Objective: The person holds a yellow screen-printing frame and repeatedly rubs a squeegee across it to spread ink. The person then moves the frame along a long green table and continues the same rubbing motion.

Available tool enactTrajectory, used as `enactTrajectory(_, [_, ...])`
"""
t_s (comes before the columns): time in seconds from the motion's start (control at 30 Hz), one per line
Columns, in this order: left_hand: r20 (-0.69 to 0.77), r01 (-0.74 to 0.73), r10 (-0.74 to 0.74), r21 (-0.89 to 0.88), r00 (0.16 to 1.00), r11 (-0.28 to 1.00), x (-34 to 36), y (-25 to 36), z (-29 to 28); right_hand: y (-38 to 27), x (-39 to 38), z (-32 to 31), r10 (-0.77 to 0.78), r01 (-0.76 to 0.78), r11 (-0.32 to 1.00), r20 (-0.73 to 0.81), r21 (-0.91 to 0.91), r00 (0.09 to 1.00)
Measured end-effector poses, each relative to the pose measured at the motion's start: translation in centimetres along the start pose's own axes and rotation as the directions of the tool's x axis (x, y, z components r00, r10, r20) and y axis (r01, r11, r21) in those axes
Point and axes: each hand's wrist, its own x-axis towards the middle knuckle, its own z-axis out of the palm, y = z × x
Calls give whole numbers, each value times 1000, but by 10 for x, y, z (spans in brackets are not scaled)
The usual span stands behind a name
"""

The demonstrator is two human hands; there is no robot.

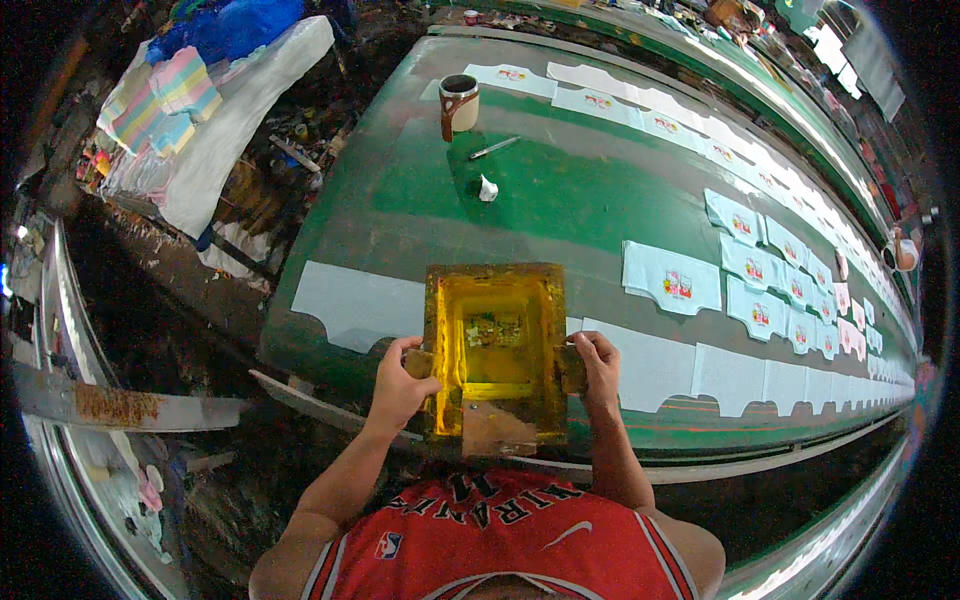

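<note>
A: Where's the yellow frame (495, 272)?
B: At the near edge of the green surface (580, 215), in front of the person's red top (480, 540). Overlaps the edge. Can't tell if it rests there or is held just above.
A: Hands?
B: Both on the frame. Left hand (404, 388) grips the left side, thumb nearer the person, fingers beyond. Right hand (597, 368) pinches the tab (573, 368) on the right side. Neither spread wide.
A: Inside the frame?
B: Yellow walls, patchy figure in the middle of the floor, too small to read. Brown board (498, 428) leans across the near wall, tilted.
A: Neighbours?
B: Plain pale-blue piece (360, 305) just left. Row of plain pieces (655, 365) starts just right and runs along the near edge.
A: Farther out?
B: Printed pale-blue piece (672, 275) to the right, more printed ones past it. Beyond the frame: white scrap (488, 188), then a pen-like stick (495, 147), then an upright beige cup (465, 112) with a brown handle.
</note>
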Motion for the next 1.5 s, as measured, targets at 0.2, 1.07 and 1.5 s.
enactTrajectory(0.2, [41, 90, -86, -110, 995, 990, 14, 16, -18, -15, 6, 28, 21, -20, 1000, -28, 19, 999])
enactTrajectory(1.07, [308, 113, -91, -56, 947, 992, 67, 20, -58, -25, -43, 77, 15, 12, 997, -342, 78, 939])
enactTrajectory(1.5, [442, -30, 26, 2, 896, 1000, 119, -1, -233, 3, -88, 268, 92, -10, 984, -468, 176, 879])
